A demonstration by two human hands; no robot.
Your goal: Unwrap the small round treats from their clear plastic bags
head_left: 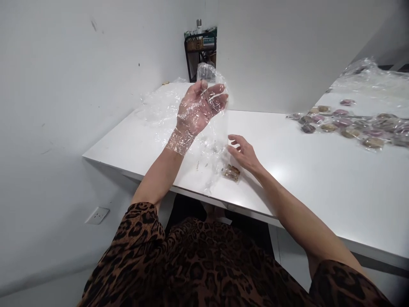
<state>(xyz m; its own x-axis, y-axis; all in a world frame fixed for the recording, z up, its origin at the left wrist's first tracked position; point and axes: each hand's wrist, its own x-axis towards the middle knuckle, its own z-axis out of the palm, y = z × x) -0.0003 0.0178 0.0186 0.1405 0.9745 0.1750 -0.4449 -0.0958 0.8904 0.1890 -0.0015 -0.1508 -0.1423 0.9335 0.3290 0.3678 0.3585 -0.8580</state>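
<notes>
My left hand point(195, 111) is raised above the table, inside a clear plastic bag point(220, 128) that reaches down over the wrist. Its fingers are spread apart under the film. My right hand point(244, 152) is low over the table beside the bag's right edge, fingers curved and apart; whether the fingertips touch the film I cannot tell. Just below it lies a small brown item in clear wrap point(231, 172), close to the table's front edge, with the lower end of the bag beside it.
More crumpled clear film point(162, 106) lies on the white table point(271, 179) at the left. Many wrapped round pieces point(343, 123), pinkish and brown, are heaped at the right. A black rack point(191, 55) stands behind the table's far end, and a wall point(64, 85) bounds the left.
</notes>
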